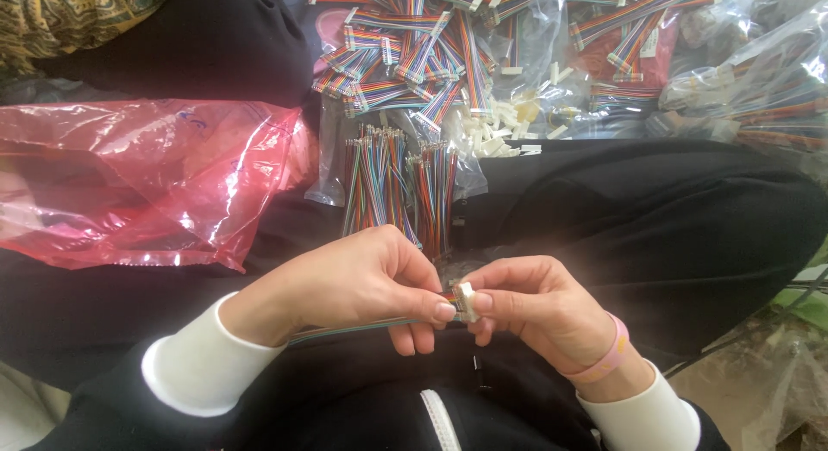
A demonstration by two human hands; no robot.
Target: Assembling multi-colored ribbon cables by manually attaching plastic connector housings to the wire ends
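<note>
Ribbon cable (362, 328), thin and rainbow-striped, pinched near its end in the left hand (358, 283), trailing back under the wrist toward the white cuff. White connector (467, 303), small and boxy, clamped between thumb and forefinger of the right hand (539, 309), touching the cable's tip right where both sets of fingertips meet, above the lap in black trousers (655, 218). Both hands closed tight, one on the cable, one on the connector.

Likely very light and floppy, that cable: soft along its length, no stiffness to push with unless gripped close to the tip, as here. Probably easy to kink or to splay the fine strands if held further back. Connector judged hard plastic, smooth, a bit slippery and easy to drop because so small; best held by its flat sides, leaving the mouth free. Metal ends on the wires, if any, too small to make out.

Further out on the lap, two bunches of loose wires (401, 188) lying on clear plastic. Beyond them a heap of finished cables (414, 54) and a scatter of white connectors (496, 128). Off to the left, a crumpled red bag (129, 179). On the right wrist, a pink band (611, 354).
</note>
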